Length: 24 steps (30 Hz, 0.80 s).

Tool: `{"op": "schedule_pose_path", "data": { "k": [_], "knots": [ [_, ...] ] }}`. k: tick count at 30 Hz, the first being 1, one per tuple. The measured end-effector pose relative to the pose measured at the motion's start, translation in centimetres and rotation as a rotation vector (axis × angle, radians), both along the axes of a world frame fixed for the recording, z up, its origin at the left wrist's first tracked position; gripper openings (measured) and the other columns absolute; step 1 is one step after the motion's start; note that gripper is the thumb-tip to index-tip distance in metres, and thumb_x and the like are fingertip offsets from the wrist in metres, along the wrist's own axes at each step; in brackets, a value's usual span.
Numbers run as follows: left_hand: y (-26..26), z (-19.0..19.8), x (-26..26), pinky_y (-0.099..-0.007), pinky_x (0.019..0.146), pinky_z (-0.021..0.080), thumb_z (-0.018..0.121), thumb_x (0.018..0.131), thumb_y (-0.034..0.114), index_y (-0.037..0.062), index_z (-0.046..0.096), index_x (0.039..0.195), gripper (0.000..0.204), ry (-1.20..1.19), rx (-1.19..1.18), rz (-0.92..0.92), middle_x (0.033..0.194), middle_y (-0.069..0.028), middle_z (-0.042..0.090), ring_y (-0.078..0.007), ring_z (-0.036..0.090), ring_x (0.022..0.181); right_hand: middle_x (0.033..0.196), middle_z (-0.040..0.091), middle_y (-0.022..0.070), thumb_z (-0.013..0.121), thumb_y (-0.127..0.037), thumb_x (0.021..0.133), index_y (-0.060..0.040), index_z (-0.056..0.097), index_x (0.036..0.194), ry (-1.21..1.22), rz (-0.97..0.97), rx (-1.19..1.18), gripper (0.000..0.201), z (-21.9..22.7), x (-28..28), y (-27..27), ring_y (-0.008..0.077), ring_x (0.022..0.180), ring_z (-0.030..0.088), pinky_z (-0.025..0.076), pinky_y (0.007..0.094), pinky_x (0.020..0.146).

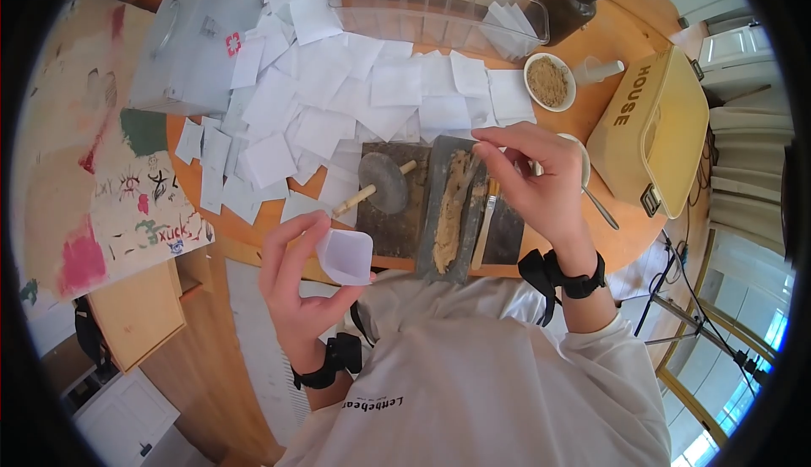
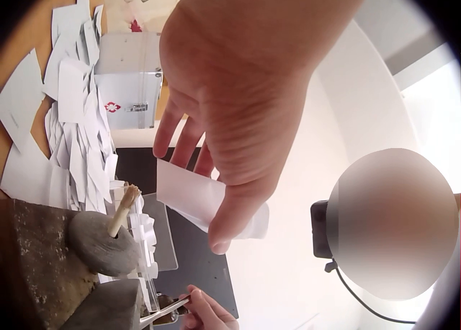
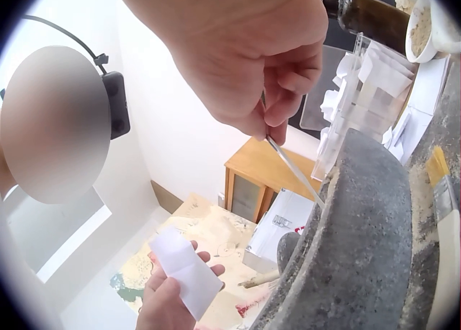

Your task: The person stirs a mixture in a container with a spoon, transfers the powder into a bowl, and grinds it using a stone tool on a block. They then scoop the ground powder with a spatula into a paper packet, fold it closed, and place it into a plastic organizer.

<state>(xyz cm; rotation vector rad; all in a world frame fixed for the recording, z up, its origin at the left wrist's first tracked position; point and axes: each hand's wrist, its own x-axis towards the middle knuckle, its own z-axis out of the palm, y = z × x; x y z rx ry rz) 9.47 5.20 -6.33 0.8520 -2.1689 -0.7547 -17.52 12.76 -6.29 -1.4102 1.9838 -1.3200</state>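
My left hand [image 1: 300,277] holds a small white paper packet [image 1: 346,257] between thumb and fingers, left of the stone trough [image 1: 425,247]. Its top looks open in the head view. Brown powder [image 1: 448,235] lies along the trough. Over the trough's far end my right hand [image 1: 541,171] pinches a thin metal tool [image 3: 295,170], whose tip reaches the trough's rim in the right wrist view; the tip's exact contact is unclear. A stone disc [image 1: 384,183] with a wooden axle stands left of the trough. A brush [image 1: 487,224] lies to its right.
White paper pieces [image 1: 338,87] cover the table's left and middle. Behind are a clear divided box [image 1: 405,19] and a dark bottle [image 1: 570,2]. A bowl of powder [image 1: 547,83], a spoon [image 1: 601,209] and a yellow box [image 1: 625,129] stand right; a metal case [image 1: 190,45] stands left.
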Motion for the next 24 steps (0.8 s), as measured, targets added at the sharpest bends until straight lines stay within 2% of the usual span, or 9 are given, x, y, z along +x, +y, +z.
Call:
{"op": "schedule_pose_path", "data": {
  "k": [5, 7, 11, 13, 17, 19, 23, 24],
  "knots": [
    [0.3, -0.2, 0.8, -0.0355, 0.079, 0.053, 0.089, 0.054, 0.010, 0.0008, 0.065, 0.112, 0.063, -0.004, 0.003, -0.001, 0.111, -0.0141, 0.062, -0.0279, 0.064, 0.096, 0.075, 0.069, 0.0049, 0.073, -0.002, 0.081, -0.0044, 0.075, 0.092, 0.065, -0.017, -0.062, 0.011, 0.5, -0.2, 0.0, 0.0095, 0.057, 0.058, 0.041, 0.0225, 0.048],
    [0.2, -0.5, 0.9, -0.0356, 0.079, 0.051, 0.089, 0.060, 0.022, -0.0005, 0.064, 0.116, 0.065, -0.024, -0.039, 0.000, 0.113, -0.0157, 0.062, -0.0285, 0.062, 0.100, 0.078, 0.069, 0.0044, 0.074, -0.001, 0.081, -0.0058, 0.075, 0.092, 0.104, 0.002, -0.153, 0.013, 0.5, -0.5, -0.2, 0.0091, 0.058, 0.059, 0.040, 0.0219, 0.048],
    [0.4, -0.2, 0.4, -0.0364, 0.080, 0.052, 0.090, 0.060, 0.024, -0.0004, 0.063, 0.116, 0.066, -0.010, -0.021, 0.010, 0.113, -0.0158, 0.062, -0.0291, 0.062, 0.100, 0.081, 0.070, 0.0043, 0.074, -0.001, 0.081, -0.0057, 0.075, 0.093, 0.142, -0.002, -0.228, 0.013, -0.4, -1.1, -0.4, 0.0087, 0.057, 0.058, 0.039, 0.0216, 0.048],
    [0.3, 0.2, -0.1, -0.0349, 0.077, 0.054, 0.088, 0.055, 0.008, 0.0011, 0.065, 0.112, 0.062, 0.010, -0.021, -0.020, 0.112, -0.0134, 0.062, -0.0269, 0.065, 0.094, 0.083, 0.070, 0.0038, 0.074, -0.001, 0.081, -0.0054, 0.075, 0.092, 0.077, -0.001, -0.159, 0.012, -0.7, -1.5, -0.4, 0.0084, 0.055, 0.055, 0.038, 0.0211, 0.047],
    [0.3, -0.3, 0.1, -0.0350, 0.077, 0.054, 0.088, 0.055, 0.008, 0.0011, 0.065, 0.112, 0.062, 0.016, -0.012, -0.018, 0.112, -0.0132, 0.063, -0.0268, 0.065, 0.094, 0.080, 0.069, 0.0044, 0.073, -0.001, 0.081, -0.0047, 0.075, 0.092, 0.018, 0.031, -0.031, 0.011, -0.3, -1.4, -0.1, 0.0080, 0.052, 0.052, 0.038, 0.0218, 0.047],
    [0.3, -0.8, 0.3, -0.0366, 0.080, 0.052, 0.091, 0.061, 0.026, -0.0019, 0.064, 0.114, 0.066, -0.017, 0.003, -0.028, 0.114, -0.0160, 0.062, -0.0291, 0.063, 0.100, 0.076, 0.068, 0.0055, 0.073, -0.002, 0.081, -0.0036, 0.075, 0.090, -0.059, 0.080, 0.102, 0.009, -0.5, -1.2, 0.1, 0.0077, 0.051, 0.050, 0.037, 0.0231, 0.047],
    [0.3, -0.7, 0.2, -0.0358, 0.079, 0.052, 0.091, 0.061, 0.025, -0.0015, 0.063, 0.115, 0.066, -0.042, 0.019, -0.029, 0.114, -0.0161, 0.062, -0.0286, 0.063, 0.100, 0.073, 0.067, 0.0065, 0.074, -0.004, 0.081, -0.0023, 0.074, 0.089, -0.099, 0.082, 0.167, 0.008, -1.6, -0.7, 0.8, 0.0076, 0.050, 0.048, 0.037, 0.0239, 0.047],
    [0.3, -0.7, 0.2, -0.0353, 0.079, 0.052, 0.091, 0.061, 0.025, -0.0011, 0.064, 0.116, 0.067, -0.048, 0.033, -0.022, 0.114, -0.0162, 0.062, -0.0282, 0.063, 0.100, 0.073, 0.066, 0.0025, 0.074, -0.004, 0.082, -0.0030, 0.075, 0.090, -0.137, 0.069, 0.183, 0.008, -1.8, -0.6, 1.0, 0.0045, 0.051, 0.043, 0.033, 0.0219, 0.047]
  ]
}}
